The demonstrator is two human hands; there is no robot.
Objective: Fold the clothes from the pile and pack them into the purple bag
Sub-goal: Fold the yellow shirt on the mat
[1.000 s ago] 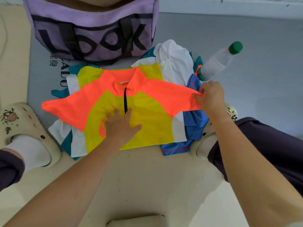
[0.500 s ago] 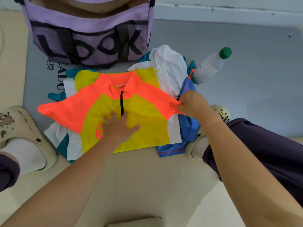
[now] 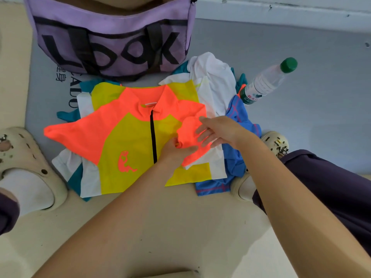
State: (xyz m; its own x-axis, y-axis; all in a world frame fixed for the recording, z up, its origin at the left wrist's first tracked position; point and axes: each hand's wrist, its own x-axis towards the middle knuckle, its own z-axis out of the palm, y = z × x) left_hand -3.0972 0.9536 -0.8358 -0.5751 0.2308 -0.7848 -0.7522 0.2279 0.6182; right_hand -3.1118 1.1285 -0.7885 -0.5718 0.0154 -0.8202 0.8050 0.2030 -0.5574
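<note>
An orange and yellow zip-neck shirt (image 3: 128, 137) lies face up on top of the clothes pile, its collar toward the purple bag (image 3: 112, 27). The bag stands open at the far edge with black "LOOK" lettering. The shirt's right sleeve is folded inward over the chest. My right hand (image 3: 216, 131) lies on that folded sleeve with fingers stretched out. My left hand (image 3: 176, 151) presses flat on the shirt just beside the zip, touching the sleeve's edge. The left sleeve still spreads out to the left. Under the shirt lie a white garment (image 3: 212, 77), a blue one (image 3: 234, 163) and teal fabric.
A plastic water bottle (image 3: 267, 81) with a green cap lies to the right of the pile on the grey mat (image 3: 311, 101). My cream clogs sit at the left (image 3: 26, 163) and right (image 3: 277, 141) of the pile. A wall base runs behind the bag.
My right hand carried the orange right sleeve inward from the far right and laid it over the chest. My left hand slid right, from the chest's middle to the fold.
</note>
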